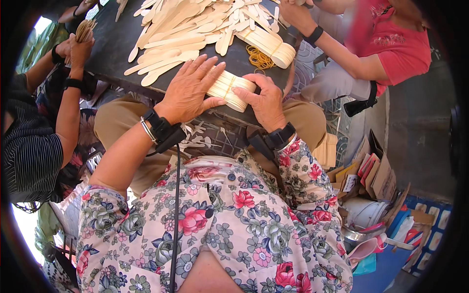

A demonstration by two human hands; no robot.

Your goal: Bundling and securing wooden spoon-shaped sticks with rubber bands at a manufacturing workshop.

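Observation:
A bundle of flat wooden spoons (229, 89), stacked together with a thin rubber band round the middle, lies at the table's near edge between my hands. My right hand (267, 101) grips its right end, thumb on top and index finger along the far side. My left hand (188, 93) rests against its left end with the fingers stretched out flat and the thumb along the near side. Just beyond sits a small heap of yellow rubber bands (260, 57). Another stacked bundle of wooden spoons (268, 46) lies beside them.
Loose wooden spoons (181, 36) cover much of the dark table (110, 53). A person at left holds a bunch of sticks (85, 30); another person in red (400, 53) sits at right. Cardboard (383, 180) and a white bucket (364, 212) stand at lower right.

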